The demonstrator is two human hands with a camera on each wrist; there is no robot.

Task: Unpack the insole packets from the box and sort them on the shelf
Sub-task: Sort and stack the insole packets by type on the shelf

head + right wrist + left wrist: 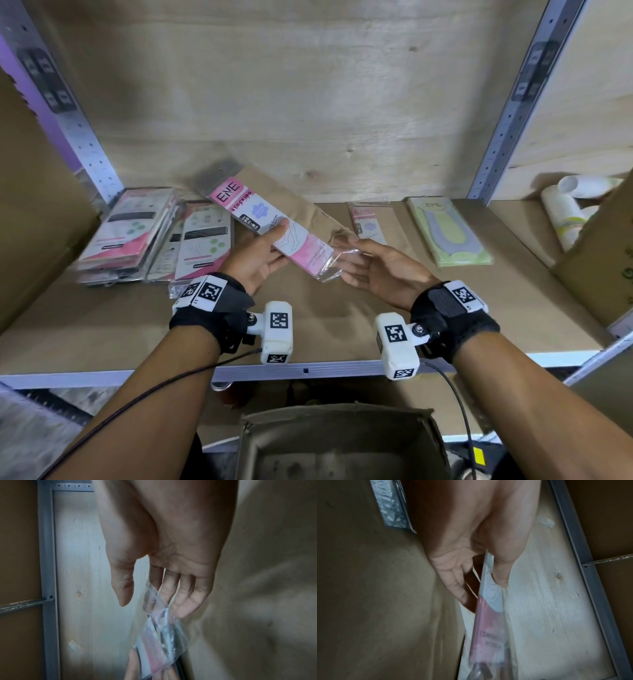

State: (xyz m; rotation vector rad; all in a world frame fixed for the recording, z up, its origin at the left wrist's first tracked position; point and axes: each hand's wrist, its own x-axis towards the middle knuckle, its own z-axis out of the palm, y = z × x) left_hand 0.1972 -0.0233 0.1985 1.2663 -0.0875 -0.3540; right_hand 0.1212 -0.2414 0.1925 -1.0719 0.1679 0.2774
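A pink and white packet [260, 219] marked ENE STOCKING hangs slanted above the brown shelf [308, 342]. My left hand [260, 253] pinches its middle, thumb on top and fingers beneath; the left wrist view shows this hand [458, 563] on the packet [489, 615]. My right hand [376, 270] is at the packet's near end. Its straight fingers touch the clear plastic tail, and in the right wrist view the thumb of the hand [171, 547] stands apart from the packet [159, 628]. The open cardboard box [335, 411] sits below the shelf edge.
Two stacks of packets [126, 233] [202, 240] lie at the shelf's left. A small pink packet [368, 222] and a green one [448, 233] lie right of centre. Paper cups [568, 212] and a carton [599, 260] stand at the right, with another carton [34, 205] at the left.
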